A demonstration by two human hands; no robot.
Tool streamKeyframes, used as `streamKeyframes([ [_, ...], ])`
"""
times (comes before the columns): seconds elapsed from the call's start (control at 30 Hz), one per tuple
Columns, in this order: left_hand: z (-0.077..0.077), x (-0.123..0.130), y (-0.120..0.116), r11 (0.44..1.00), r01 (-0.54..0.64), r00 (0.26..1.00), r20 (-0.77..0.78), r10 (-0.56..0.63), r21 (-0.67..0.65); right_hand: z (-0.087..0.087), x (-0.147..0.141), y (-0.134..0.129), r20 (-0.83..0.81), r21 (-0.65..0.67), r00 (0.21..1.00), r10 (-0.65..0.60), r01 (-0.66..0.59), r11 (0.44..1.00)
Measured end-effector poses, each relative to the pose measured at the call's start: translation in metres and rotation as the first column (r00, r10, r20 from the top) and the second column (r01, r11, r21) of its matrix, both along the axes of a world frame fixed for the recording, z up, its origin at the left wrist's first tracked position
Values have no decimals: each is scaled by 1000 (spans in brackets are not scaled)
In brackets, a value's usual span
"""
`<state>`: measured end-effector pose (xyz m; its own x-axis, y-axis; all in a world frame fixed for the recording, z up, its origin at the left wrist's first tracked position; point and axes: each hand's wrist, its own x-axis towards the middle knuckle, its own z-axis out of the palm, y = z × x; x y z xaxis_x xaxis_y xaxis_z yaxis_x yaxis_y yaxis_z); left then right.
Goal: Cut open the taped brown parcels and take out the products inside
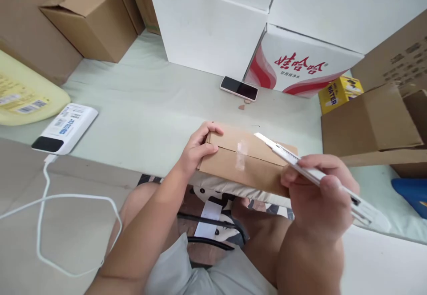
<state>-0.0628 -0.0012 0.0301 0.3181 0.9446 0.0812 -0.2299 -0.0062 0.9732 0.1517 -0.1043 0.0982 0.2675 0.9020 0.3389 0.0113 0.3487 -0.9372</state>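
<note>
A small brown cardboard box point(260, 175) lies at the near edge of the covered table, a piece of clear tape point(241, 155) across its lid seam. My left hand point(200, 147) grips the box's left end, thumb and fingers on its top. In my right hand point(320, 192) is a white utility knife point(287, 156), held between thumb and fingers. Its bare blade points up and left over the box lid, to the right of the tape. Some fingers of my right hand are beside the box's right end.
Beyond the box lie a phone point(239, 88) and small brown scraps point(241, 107). White cartons point(213, 32) stand behind. An open cardboard box point(370, 121) is at right; a white device point(66, 128) with a cable and a yellow bottle point(26, 90) are at left.
</note>
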Motion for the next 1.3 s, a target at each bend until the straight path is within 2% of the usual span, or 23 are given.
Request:
streamKeyframes([
  [0.07,0,0,-2,1000,-11,1000,-11,12,20,-1,-1,0,118,-11,990,-78,80,997],
  [0.13,0,0,-4,999,-15,999,-34,16,44,1,-1,-1,220,-48,971,-88,101,994],
  [0.3,0,0,-6,996,-4,999,-44,8,85,9,7,-1,502,-60,858,107,-89,994],
  [0.53,-2,0,-5,997,-7,998,-61,12,83,5,6,1,493,19,862,116,-144,989],
  [0.7,-2,0,-5,998,-14,998,-61,18,64,8,-2,-1,478,-46,872,110,-100,994],
  [0.83,-1,0,-5,997,-16,999,-47,19,74,9,-3,1,537,-63,824,180,-173,983],
  [0.97,0,0,-6,997,-32,998,-46,35,67,8,-7,0,506,-89,862,36,11,996],
  [1.07,-1,0,-7,998,-45,998,-50,47,53,7,-11,0,467,-119,883,-34,101,988],
  [1.2,-1,1,-7,997,-47,996,-72,52,57,2,-11,5,406,-68,887,-221,271,960],
  [1.3,0,1,-6,998,-33,996,-78,37,59,-2,-10,9,374,-43,888,-268,305,951],
])
